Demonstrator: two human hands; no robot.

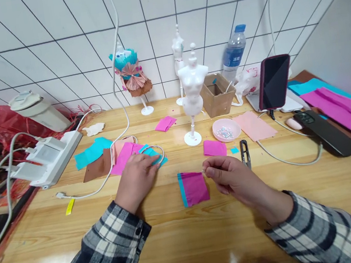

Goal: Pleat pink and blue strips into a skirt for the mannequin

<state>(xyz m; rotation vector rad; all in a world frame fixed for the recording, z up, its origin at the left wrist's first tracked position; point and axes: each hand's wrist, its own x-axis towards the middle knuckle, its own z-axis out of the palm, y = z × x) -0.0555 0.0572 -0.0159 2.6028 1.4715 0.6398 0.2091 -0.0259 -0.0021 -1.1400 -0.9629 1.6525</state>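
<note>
My left hand (138, 176) lies palm down on the table, fingers stretched over a turquoise crepe-paper-like piece (152, 152) and a loop of white cable (161, 147). Under and beside it are magenta (121, 163) and brown (98, 165) pieces. My right hand (229, 176) is closed in a pinch. Something small and pale shows at its fingertips, too small to name. Just left of these fingertips lies a gathered magenta piece with a turquoise edge strip (195, 188). Black thread snips (245, 154) lie beyond my right hand.
A white mannequin (193, 87) stands centrally, near a dish of beads (226, 130) and a cardboard box (218, 95). A dressed mannequin (131, 74) is further back. A power strip (53, 157) with cables sits left; a propped phone (275, 82) and black phone (324, 132) are right.
</note>
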